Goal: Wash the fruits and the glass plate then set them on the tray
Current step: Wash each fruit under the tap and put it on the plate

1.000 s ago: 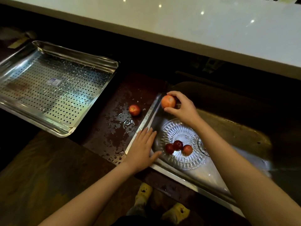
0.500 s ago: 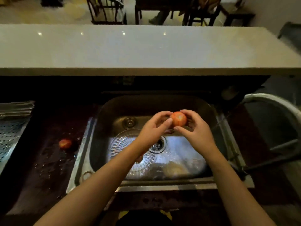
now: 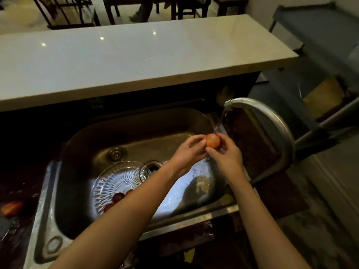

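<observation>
Fruit (image 3: 212, 140), round and orange-red, sits wet between both hands.

Orange-red fruit (image 3: 212, 140); ray-cut clear glass plate (image 3: 116, 181)

An orange-red fruit (image 3: 212, 140) sits under the water stream; dark fruits (image 3: 117, 197) lie on the cut-glass plate (image 3: 118, 179) in the sink's left half.
</observation>
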Available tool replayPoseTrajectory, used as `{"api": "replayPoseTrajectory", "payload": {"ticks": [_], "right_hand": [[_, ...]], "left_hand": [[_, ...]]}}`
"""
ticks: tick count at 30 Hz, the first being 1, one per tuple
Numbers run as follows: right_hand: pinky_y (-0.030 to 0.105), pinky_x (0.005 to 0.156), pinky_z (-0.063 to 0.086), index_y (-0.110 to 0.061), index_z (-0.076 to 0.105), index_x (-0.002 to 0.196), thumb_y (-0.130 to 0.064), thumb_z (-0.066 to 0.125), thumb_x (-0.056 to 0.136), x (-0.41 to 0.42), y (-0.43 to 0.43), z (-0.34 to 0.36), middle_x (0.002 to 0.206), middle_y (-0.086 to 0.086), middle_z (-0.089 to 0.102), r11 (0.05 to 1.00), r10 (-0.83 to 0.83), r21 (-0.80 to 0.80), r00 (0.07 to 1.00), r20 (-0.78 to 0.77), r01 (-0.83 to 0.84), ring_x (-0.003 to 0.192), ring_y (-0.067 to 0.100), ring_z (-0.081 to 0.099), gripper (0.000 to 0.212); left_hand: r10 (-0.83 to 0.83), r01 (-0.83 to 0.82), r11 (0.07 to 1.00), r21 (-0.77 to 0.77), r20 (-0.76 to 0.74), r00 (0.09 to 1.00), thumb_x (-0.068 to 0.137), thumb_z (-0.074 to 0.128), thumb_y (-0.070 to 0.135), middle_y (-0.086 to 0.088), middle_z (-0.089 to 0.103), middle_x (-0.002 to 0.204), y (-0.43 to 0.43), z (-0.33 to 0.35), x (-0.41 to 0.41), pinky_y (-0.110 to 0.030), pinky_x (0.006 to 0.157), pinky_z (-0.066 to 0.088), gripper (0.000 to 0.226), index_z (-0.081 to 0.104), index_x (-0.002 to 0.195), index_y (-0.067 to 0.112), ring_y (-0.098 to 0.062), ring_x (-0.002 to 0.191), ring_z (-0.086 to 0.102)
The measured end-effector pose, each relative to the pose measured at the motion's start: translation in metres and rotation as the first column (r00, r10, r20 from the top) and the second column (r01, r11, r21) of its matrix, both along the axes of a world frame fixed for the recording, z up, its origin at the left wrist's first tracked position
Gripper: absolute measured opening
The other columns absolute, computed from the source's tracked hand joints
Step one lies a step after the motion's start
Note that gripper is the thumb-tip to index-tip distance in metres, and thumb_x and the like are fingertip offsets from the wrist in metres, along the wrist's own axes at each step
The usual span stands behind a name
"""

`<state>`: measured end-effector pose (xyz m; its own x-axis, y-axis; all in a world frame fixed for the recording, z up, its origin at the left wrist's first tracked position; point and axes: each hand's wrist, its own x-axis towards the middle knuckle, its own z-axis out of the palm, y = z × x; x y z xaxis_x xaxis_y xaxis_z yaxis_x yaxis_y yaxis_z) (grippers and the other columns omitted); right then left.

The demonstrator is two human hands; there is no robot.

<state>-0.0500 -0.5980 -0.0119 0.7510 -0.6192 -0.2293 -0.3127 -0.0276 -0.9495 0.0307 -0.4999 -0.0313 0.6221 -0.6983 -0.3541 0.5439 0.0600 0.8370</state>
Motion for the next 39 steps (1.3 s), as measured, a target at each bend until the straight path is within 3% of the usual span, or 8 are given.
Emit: {"api": "replayPoseTrajectory", "payload": {"ticks": [9, 19, 24, 28, 30, 32, 35, 39], "right_hand": [[0.04, 0.098, 0.05, -0.021, 0.049, 0.132, -0.01, 0.071, 0.079, 0.009, -0.011, -0.008, 0.133, 0.007, 0.055, 0.996, -0.018, -0.087, 0.997, -0.069, 0.012, 0.118, 0.022, 0.055, 0.059], [0.022, 0.093, 0.038, -0.023, 0.046, 0.133, -0.008, 0.068, 0.08, 0.012, -0.013, -0.008, 0.137, 0.003, 0.043, 0.952, 0.048, -0.293, 0.988, -0.149, -0.09, 0.125, 0.017, 0.044, 0.059], [0.011, 0.086, 0.042, -0.028, 0.046, 0.131, -0.007, 0.063, 0.084, 0.012, -0.016, -0.007, 0.132, -0.002, 0.044, 0.956, 0.084, -0.275, 0.994, -0.074, -0.102, 0.122, 0.012, 0.043, 0.055], [0.029, 0.099, 0.044, -0.028, 0.045, 0.135, -0.014, 0.05, 0.093, 0.014, -0.016, -0.001, 0.129, -0.005, 0.05, 0.999, 0.021, 0.042, 1.0, 0.007, -0.021, 0.12, 0.013, 0.05, 0.044], [0.036, 0.101, 0.045, -0.027, 0.049, 0.132, -0.029, 0.041, 0.098, 0.018, -0.016, 0.004, 0.121, -0.002, 0.055, 0.984, -0.066, 0.167, 0.998, -0.02, 0.068, 0.115, 0.016, 0.054, 0.035], [0.037, 0.095, 0.05, -0.021, 0.05, 0.13, -0.044, 0.03, 0.099, 0.022, -0.016, 0.008, 0.118, 0.007, 0.059, 0.972, -0.085, 0.213, 0.993, -0.082, 0.101, 0.109, 0.022, 0.06, 0.044], [0.031, 0.076, 0.056, -0.014, 0.047, 0.133, -0.052, 0.025, 0.097, 0.027, -0.013, 0.009, 0.118, 0.013, 0.061, 0.969, -0.016, 0.243, 0.989, -0.146, 0.052, 0.099, 0.025, 0.066, 0.057], [0.027, 0.066, 0.056, -0.013, 0.054, 0.121, -0.047, 0.032, 0.098, 0.027, -0.017, 0.009, 0.105, 0.016, 0.069, 0.956, 0.046, 0.293, 0.997, -0.062, -0.026, 0.085, 0.024, 0.071, 0.046]], "left_hand": [[0.011, -0.017, 0.999, -0.03, -0.177, 0.984, 0.096, 0.045, 0.015, -0.011, 0.057, 0.116, -0.015, -0.009, 0.004, -0.026, 0.083, 0.055, 0.025, 0.051, 0.12, 0.011, -0.023, 0.106, 0.06], [-0.039, 0.024, 0.998, -0.054, -0.297, 0.954, 0.097, 0.043, 0.028, -0.012, 0.064, 0.101, -0.025, -0.011, 0.009, -0.03, 0.081, 0.056, 0.022, 0.056, 0.107, 0.012, -0.02, 0.089, 0.066], [-0.012, 0.008, 1.0, -0.02, -0.186, 0.982, 0.094, 0.051, 0.023, -0.014, 0.059, 0.102, -0.037, -0.007, 0.012, -0.028, 0.075, 0.05, 0.012, 0.056, 0.103, 0.017, -0.019, 0.081, 0.059], [0.061, -0.066, 0.994, -0.085, -0.059, 0.996, 0.089, 0.055, 0.004, -0.005, 0.058, 0.11, -0.034, -0.005, 0.013, -0.03, 0.087, 0.053, 0.03, 0.055, 0.118, 0.014, -0.024, 0.104, 0.06], [0.073, -0.07, 0.997, -0.034, 0.084, 0.994, 0.087, 0.058, 0.003, -0.007, 0.056, 0.118, -0.032, -0.002, 0.01, -0.035, 0.094, 0.052, 0.04, 0.053, 0.125, 0.015, -0.026, 0.115, 0.056], [0.05, -0.061, 0.997, 0.04, 0.246, 0.968, 0.085, 0.062, 0.007, -0.006, 0.055, 0.123, -0.028, 0.002, 0.008, -0.04, 0.1, 0.048, 0.043, 0.054, 0.125, 0.022, -0.025, 0.119, 0.054], [-0.01, -0.079, 0.987, 0.143, 0.534, 0.846, 0.086, 0.062, 0.012, -0.001, 0.057, 0.123, -0.023, 0.009, 0.006, -0.031, 0.099, 0.048, 0.047, 0.051, 0.131, 0.02, -0.014, 0.114, 0.054], [-0.121, -0.133, 0.96, 0.247, 0.793, 0.598, 0.092, 0.054, 0.02, -0.001, 0.052, 0.138, -0.015, 0.008, 0.011, -0.016, 0.092, 0.043, 0.049, 0.042, 0.138, 0.025, -0.005, 0.113, 0.049]]}}
